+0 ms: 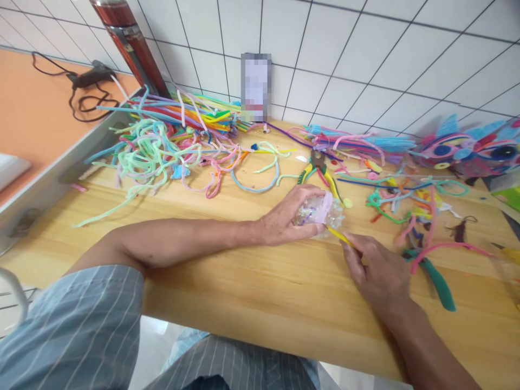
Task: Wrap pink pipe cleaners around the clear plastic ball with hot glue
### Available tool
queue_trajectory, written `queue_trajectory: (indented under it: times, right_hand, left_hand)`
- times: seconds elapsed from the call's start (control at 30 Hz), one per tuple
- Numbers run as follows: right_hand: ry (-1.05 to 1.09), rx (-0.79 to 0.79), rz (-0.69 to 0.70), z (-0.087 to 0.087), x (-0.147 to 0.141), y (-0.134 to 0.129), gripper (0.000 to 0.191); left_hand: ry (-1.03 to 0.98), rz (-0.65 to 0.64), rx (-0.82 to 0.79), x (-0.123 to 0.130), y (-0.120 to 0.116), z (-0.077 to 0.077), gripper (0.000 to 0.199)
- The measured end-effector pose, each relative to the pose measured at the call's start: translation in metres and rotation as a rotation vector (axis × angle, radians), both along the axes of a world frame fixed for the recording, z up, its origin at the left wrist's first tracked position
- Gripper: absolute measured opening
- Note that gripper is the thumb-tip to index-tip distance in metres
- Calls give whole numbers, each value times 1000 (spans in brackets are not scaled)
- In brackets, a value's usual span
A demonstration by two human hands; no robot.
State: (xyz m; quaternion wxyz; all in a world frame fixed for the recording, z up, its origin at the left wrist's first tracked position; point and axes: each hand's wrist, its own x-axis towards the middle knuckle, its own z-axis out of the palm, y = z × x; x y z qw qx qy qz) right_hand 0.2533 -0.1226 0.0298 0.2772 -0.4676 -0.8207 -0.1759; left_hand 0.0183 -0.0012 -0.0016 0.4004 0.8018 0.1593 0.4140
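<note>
My left hand (290, 216) is closed around a small clear plastic piece (311, 211) with a pale lilac strip (325, 205) across it and little purple and white bits showing through. In my right hand (376, 271) a thin yellow stick (340, 235) is pinched between the fingers. Its far end meets the clear piece near my left thumb; whether it touches or goes inside I cannot tell. Just beyond my left hand lie pliers with yellow-green handles (333, 187).
Tangled green pipe cleaners (144, 146) and a bundle of coloured ones (203, 115) lie at left. Another bundle (357, 142) is at back right, near a colourful decorated figure (467, 146). Green-handled pliers (439, 284) lie right. A phone (255, 86) and red flask (130, 46) stand by the wall.
</note>
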Motion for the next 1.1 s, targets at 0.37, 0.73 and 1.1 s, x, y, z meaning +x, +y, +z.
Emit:
queue_trajectory:
  times: [0.37, 0.73, 1.1]
  right_hand:
    - [0, 11, -11, 0, 2, -1, 30]
    - [-4, 0, -18, -1, 2, -2, 27]
    - [93, -28, -136, 6, -1, -4, 11]
  left_hand:
    - [5, -8, -15, 0, 1, -1, 66]
    - [12, -10, -9, -1, 1, -1, 66]
    - [29, -9, 2, -3, 0, -1, 66]
